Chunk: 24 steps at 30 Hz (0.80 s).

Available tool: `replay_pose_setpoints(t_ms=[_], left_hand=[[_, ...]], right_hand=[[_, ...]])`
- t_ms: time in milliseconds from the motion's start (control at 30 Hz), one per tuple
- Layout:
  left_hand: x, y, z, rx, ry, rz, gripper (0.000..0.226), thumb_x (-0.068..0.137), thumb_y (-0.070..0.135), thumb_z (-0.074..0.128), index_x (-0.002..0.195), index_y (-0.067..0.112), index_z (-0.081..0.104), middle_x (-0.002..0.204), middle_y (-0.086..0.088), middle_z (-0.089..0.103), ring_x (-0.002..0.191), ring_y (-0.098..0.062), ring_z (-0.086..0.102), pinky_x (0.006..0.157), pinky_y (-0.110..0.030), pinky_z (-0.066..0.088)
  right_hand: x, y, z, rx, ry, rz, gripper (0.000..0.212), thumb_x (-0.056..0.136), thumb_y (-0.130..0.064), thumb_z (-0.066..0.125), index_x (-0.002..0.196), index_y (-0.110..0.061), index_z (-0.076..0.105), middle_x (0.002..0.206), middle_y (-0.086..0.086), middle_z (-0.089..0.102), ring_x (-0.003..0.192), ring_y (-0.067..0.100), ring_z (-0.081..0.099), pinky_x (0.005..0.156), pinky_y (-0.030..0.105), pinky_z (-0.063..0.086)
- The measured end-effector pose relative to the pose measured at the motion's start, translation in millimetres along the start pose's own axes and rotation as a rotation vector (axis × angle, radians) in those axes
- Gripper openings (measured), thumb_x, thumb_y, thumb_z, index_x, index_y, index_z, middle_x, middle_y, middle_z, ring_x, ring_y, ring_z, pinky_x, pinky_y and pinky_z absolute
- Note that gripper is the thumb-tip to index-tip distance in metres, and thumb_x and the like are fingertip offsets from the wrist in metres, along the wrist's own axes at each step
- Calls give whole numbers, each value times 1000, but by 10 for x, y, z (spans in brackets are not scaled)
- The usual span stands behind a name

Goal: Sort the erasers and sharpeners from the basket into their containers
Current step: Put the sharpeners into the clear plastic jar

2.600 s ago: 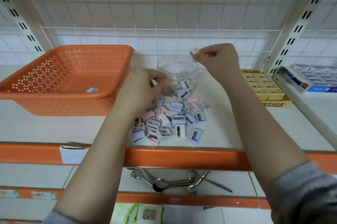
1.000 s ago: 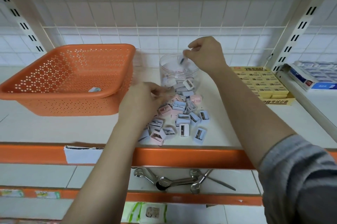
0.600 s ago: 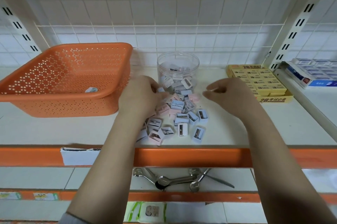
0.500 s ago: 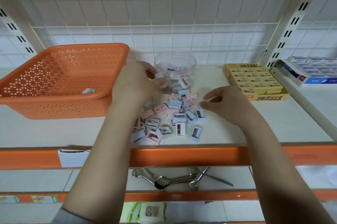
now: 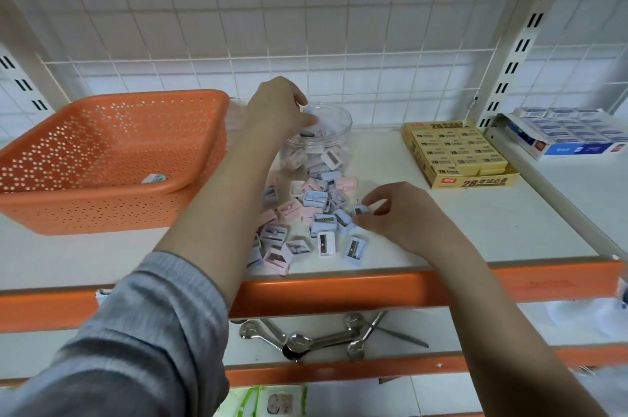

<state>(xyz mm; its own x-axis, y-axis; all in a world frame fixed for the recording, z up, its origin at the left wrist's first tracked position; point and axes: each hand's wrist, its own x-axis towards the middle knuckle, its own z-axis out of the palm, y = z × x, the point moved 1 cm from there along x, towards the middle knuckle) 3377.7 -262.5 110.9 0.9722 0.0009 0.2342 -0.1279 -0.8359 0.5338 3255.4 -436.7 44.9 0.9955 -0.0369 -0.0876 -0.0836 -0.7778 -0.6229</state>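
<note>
Two hands work at the same time on the white shelf (image 5: 475, 212). The left hand (image 5: 277, 107) is raised over the mouth of the clear round plastic jar (image 5: 334, 126), which already holds several sharpeners, and its fingers (image 5: 307, 117) pinch a small pale blue sharpener (image 5: 308, 109) just above the rim, on the jar's left side. The right hand (image 5: 397, 209) is low at the right edge of the loose pile of pink and blue plastic sharpeners (image 5: 306, 212) that lies on the shelf in front of the jar, and its thumb and forefinger pinch one blue sharpener (image 5: 361, 210) at that edge. From this hand the jar lies up and to the left, behind the pile, so I judge that the next carry must pass over the pile toward the back. The left hand is the nearer one to the opening and needs only to let go. The orange perforated plastic basket (image 5: 102, 158) stands to the left and holds one small pale item, too small to name. The yellow cardboard box of erasers (image 5: 458, 155) stands well apart at the right and looks full.
</note>
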Motion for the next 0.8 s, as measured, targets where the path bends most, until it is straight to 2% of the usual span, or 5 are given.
replay_pose_setpoints(t_ms=[200,367,600,700,800], left_hand=[[-386,8,-118,-81,116,8,30,84,30,70,111,17,66,103,4,65,83,-12,58,75,-26,47],[-982,-123,-169,-112,157,-4,19,87,25,63,105,21,69,89,11,64,82,-8,60,76,-23,48],[-1472,-321,-122,47,47,-76,19,89,33,60,98,24,74,93,2,73,86,-23,65,72,-28,48],[-1541,-346,-159,152,-82,-101,23,89,33,60,109,28,70,108,0,70,101,-23,62,77,-25,43],[-1589,-369,-235,200,-157,-117,24,90,29,60,112,32,68,113,1,68,104,-21,59,76,-24,40]], right_hand=[[38,-23,-64,40,83,-29,27,76,-26,74,99,-18,65,84,-1,67,68,9,61,55,19,43],[374,-361,-388,164,332,-204,32,81,-27,72,112,-20,65,84,-5,64,61,-3,53,53,8,40],[1109,-762,-399,136,267,-276,37,82,-28,71,114,-13,64,124,1,58,113,12,55,90,19,40],[1010,-799,-390,148,261,-291,28,84,-24,68,110,-16,65,112,1,63,95,9,59,82,17,44],[619,-713,-386,157,173,-387,14,83,-24,70,97,-20,70,87,-3,66,69,-4,56,59,0,37]])
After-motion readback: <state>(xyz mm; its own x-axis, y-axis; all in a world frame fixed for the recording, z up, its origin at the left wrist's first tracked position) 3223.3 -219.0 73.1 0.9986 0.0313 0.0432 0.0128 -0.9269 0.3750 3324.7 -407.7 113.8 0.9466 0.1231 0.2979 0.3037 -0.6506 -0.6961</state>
